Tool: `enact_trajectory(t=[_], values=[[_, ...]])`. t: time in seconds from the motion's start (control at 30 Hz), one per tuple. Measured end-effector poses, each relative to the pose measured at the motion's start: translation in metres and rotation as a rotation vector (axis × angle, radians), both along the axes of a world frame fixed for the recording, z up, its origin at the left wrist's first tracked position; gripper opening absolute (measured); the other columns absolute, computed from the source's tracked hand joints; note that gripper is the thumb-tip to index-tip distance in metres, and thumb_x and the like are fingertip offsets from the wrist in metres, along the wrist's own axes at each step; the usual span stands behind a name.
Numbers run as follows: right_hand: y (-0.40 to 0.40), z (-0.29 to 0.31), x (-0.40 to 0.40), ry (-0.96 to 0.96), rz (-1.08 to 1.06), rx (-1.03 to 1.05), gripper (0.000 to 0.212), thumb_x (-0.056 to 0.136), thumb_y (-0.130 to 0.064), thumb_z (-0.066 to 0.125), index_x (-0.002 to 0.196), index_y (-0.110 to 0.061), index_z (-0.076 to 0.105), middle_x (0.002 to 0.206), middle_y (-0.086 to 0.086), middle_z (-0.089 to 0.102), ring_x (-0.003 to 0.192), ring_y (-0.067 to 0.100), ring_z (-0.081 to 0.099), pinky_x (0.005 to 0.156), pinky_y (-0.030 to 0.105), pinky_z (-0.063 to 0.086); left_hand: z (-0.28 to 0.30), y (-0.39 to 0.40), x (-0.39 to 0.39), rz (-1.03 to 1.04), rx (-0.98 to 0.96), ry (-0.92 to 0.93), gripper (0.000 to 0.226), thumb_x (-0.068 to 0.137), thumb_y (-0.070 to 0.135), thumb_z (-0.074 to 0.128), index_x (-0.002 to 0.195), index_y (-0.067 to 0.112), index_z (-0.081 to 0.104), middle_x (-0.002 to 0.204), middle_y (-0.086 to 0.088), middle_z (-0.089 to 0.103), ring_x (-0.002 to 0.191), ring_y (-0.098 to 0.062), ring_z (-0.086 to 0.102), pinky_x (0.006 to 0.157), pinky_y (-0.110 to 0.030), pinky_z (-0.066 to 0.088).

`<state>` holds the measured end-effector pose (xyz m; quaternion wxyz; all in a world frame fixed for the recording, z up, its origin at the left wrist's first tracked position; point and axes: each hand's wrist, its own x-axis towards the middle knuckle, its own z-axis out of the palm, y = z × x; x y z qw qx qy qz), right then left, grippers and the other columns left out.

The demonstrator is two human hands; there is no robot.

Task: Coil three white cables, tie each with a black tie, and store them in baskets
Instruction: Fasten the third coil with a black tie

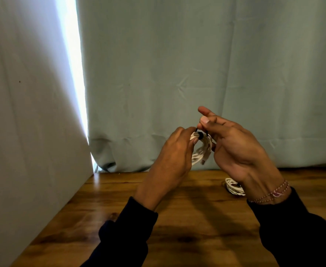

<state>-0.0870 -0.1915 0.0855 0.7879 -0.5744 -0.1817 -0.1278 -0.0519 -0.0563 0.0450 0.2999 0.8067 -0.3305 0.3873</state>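
A coiled white cable [202,151] is held up in the air between both hands, above the wooden table [193,228]. My left hand [174,151] grips the top of the coil. My right hand [235,149] pinches a black tie [200,134] wrapped round the coil's top; its index finger sticks out straight. A plug end hangs at the coil's lower right. A second white cable coil [233,186] lies on the table, partly hidden behind my right wrist. No basket is in view.
A pale green curtain [197,74] hangs right behind the table's far edge. A white wall [23,112] bounds the table on the left, with a bright gap of light between wall and curtain.
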Motion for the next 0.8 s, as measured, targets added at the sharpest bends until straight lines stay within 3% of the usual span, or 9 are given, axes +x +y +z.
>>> enact_trajectory(t=[0.23, 0.3, 0.4, 0.53, 0.7, 0.8], values=[[0.007, -0.003, -0.003, -0.165, -0.041, -0.190, 0.021, 0.095, -0.014, 0.061, 0.076, -0.011, 0.070, 0.136, -0.021, 0.059, 0.121, -0.004, 0.058, 0.097, 0.022, 0.042, 0.005, 0.012, 0.002, 0.062, -0.100, -0.104, 0.026, 0.105, 0.014, 0.046, 0.120, 0.005, 0.064, 0.102, -0.008, 0.063, 0.083, -0.009, 0.054, 0.073, -0.006, 0.038], [0.010, -0.006, -0.002, -0.189, -0.081, -0.227, 0.020, 0.094, -0.017, 0.064, 0.076, -0.015, 0.073, 0.138, -0.021, 0.056, 0.126, -0.003, 0.053, 0.098, 0.021, 0.039, 0.007, 0.015, 0.003, 0.088, -0.146, -0.134, 0.022, 0.104, 0.013, 0.047, 0.114, 0.005, 0.065, 0.101, -0.008, 0.065, 0.084, -0.011, 0.058, 0.072, -0.011, 0.042], [0.015, -0.010, -0.001, -0.189, -0.147, -0.300, 0.019, 0.092, -0.025, 0.066, 0.076, -0.024, 0.076, 0.142, -0.021, 0.052, 0.131, 0.000, 0.047, 0.094, 0.020, 0.035, 0.008, 0.015, -0.001, 0.056, -0.246, -0.055, 0.018, 0.105, 0.014, 0.046, 0.117, 0.007, 0.057, 0.102, -0.006, 0.065, 0.085, -0.012, 0.062, 0.071, -0.016, 0.049], [0.016, -0.014, 0.004, -0.178, -0.239, -0.387, 0.016, 0.091, -0.034, 0.067, 0.081, -0.027, 0.077, 0.145, -0.021, 0.046, 0.132, 0.003, 0.042, 0.100, 0.030, 0.029, 0.011, 0.018, -0.004, 0.015, -0.340, 0.023, 0.013, 0.105, 0.019, 0.049, 0.115, 0.012, 0.050, 0.102, -0.001, 0.064, 0.085, -0.008, 0.063, 0.067, -0.009, 0.048], [0.017, -0.013, 0.004, -0.173, -0.287, -0.462, 0.013, 0.090, -0.034, 0.069, 0.085, -0.030, 0.080, 0.144, -0.017, 0.044, 0.133, 0.009, 0.042, 0.091, 0.024, 0.040, 0.012, 0.019, -0.004, -0.028, -0.425, 0.043, 0.015, 0.105, 0.023, 0.048, 0.112, 0.011, 0.054, 0.099, 0.002, 0.065, 0.089, -0.005, 0.063, 0.070, -0.009, 0.047], [0.021, -0.017, 0.005, -0.175, -0.279, -0.473, 0.011, 0.089, -0.030, 0.072, 0.084, -0.031, 0.081, 0.140, -0.017, 0.048, 0.131, 0.010, 0.044, 0.100, 0.034, 0.044, 0.016, 0.021, -0.005, -0.028, -0.476, 0.044, 0.016, 0.105, 0.024, 0.049, 0.111, 0.011, 0.055, 0.093, 0.012, 0.061, 0.088, 0.003, 0.060, 0.068, -0.009, 0.046]])
